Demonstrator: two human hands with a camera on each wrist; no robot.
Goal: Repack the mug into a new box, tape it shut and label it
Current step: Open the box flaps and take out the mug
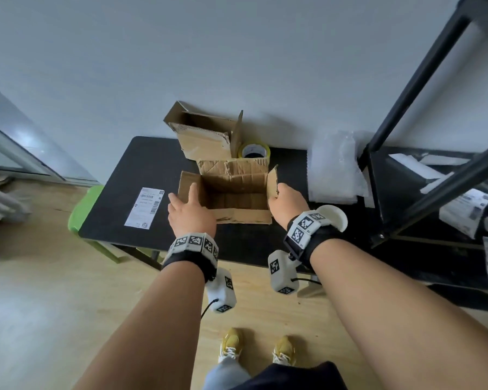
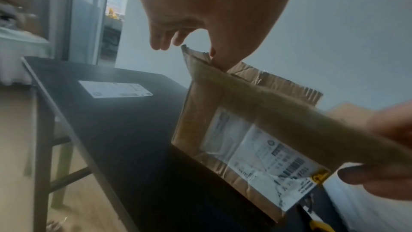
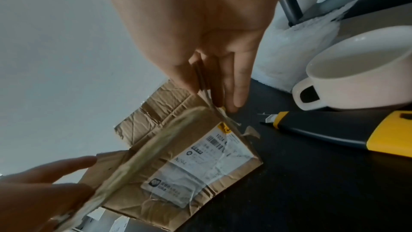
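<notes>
A worn cardboard box point(image 1: 237, 216) with an old shipping label on its front stands open on the black table point(image 1: 141, 164). My left hand point(image 1: 183, 197) is at its left flap, thumb on the flap's top edge and fingers straight and spread off to the outside point(image 2: 160, 41). My right hand point(image 1: 276, 194) pinches the right flap between thumb and straight fingers point(image 3: 238, 94). The white mug point(image 1: 333, 216) stands empty to the right of the box, behind my right wrist, and shows plainly in the right wrist view point(image 3: 361, 77). A second, cleaner box point(image 1: 206, 139) stands open behind.
A roll of tape point(image 1: 254, 152) sits behind the worn box. A loose shipping label point(image 1: 144, 207) lies on the table at the left. Bubble wrap point(image 1: 333, 170) leans at the right by a black shelf frame point(image 1: 406, 108). A yellow-black utility knife point(image 3: 334, 128) lies near the mug.
</notes>
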